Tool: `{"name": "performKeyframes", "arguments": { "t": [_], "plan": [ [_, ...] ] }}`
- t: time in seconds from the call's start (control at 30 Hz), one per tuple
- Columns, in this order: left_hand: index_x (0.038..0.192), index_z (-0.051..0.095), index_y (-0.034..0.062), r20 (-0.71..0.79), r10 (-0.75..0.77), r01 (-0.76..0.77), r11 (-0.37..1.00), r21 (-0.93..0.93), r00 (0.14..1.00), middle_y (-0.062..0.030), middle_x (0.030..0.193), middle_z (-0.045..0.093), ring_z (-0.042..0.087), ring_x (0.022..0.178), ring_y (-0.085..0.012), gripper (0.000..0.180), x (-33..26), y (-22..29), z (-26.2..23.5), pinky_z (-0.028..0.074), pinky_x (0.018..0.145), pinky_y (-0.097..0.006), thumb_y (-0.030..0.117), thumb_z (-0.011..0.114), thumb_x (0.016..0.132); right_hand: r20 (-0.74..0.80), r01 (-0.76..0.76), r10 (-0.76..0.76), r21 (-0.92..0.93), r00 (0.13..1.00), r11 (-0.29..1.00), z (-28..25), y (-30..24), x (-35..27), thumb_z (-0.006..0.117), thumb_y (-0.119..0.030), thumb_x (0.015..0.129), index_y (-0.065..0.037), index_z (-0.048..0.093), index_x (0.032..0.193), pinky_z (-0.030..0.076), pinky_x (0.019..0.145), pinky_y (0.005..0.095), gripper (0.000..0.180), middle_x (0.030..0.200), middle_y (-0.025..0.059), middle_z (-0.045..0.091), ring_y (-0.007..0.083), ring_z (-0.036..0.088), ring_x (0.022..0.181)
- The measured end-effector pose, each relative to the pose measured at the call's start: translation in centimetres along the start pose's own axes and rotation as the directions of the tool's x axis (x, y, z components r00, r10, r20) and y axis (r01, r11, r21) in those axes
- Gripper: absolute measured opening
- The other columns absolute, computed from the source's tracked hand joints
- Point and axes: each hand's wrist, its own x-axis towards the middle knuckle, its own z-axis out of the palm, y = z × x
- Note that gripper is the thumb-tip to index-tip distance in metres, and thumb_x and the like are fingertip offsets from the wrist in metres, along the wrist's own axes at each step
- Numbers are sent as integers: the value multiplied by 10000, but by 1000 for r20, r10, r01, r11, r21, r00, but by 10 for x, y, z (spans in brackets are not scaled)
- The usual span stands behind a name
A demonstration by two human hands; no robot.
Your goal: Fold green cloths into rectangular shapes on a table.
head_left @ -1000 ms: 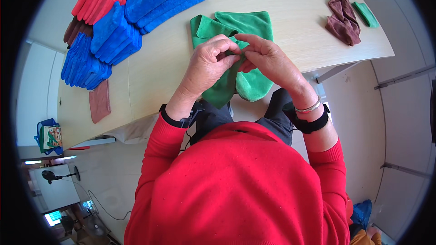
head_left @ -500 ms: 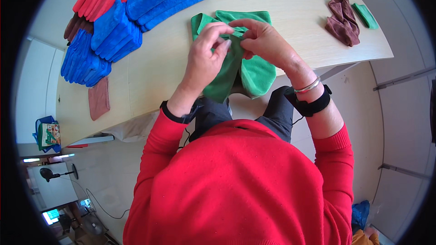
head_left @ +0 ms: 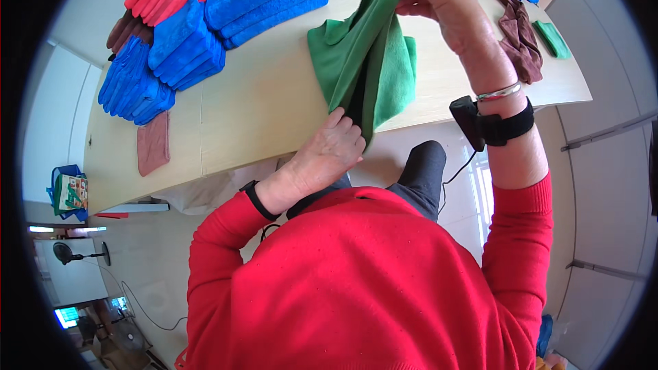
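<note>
A: The green cloth [head_left: 363,62] is stretched between both hands above the near edge of the table [head_left: 267,103], right hand [head_left: 439,0] pinching its top corner high up, left hand [head_left: 329,154] closed on the lower end by the table's edge

B: What might go wrong?

A: I'd judge the lower end could slip free, since the left fingers [head_left: 343,130] only clasp a narrow tip; the cloth would then sag off the edge. It could also twist, as its layers hang bunched

B: Anything unclear?

A: The right fingertips are partly behind the fold, so how much cloth they hold I cannot tell. The blue folded stack [head_left: 205,34] and brown cloths [head_left: 517,38] run toward the bent rim
</note>
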Motion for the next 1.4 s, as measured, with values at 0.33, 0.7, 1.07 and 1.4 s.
{"name": "performKeyframes", "arguments": {
  "t": [0.33,0.7,1.07,1.4],
  "plan": [
    [740,600,50,-303,129,-71,978,195,944,-80,874,594,583,992,-248,95,-17,-16,-105,340,1045,-501,116,641,685,-26,216,-219,-73,975,974,-29,-71,-7,505,-6,847,46,634,1022,540,787,301,223,934,133,656,201,646,806],
    [801,540,14,-368,139,-50,969,240,920,-84,860,564,556,908,-292,241,5,-68,-207,434,858,-407,104,724,675,-83,391,-579,-660,811,641,-58,-95,-12,543,7,819,59,640,986,521,676,275,200,842,103,660,139,614,717],
    [879,566,9,-425,-142,134,990,-49,894,-117,787,570,591,755,-229,147,54,-122,-206,468,673,-336,10,581,733,108,309,-763,-943,638,125,-100,-86,9,585,-28,786,33,658,899,500,632,306,148,665,92,612,178,586,627],
    [832,573,5,-427,-74,210,936,281,901,-210,799,591,583,788,-398,145,141,-201,-154,460,695,-463,-3,516,698,-266,138,-443,-708,856,692,-129,-70,26,555,-16,837,51,644,839,464,524,278,111,643,67,583,154,557,554]
  ]
}}
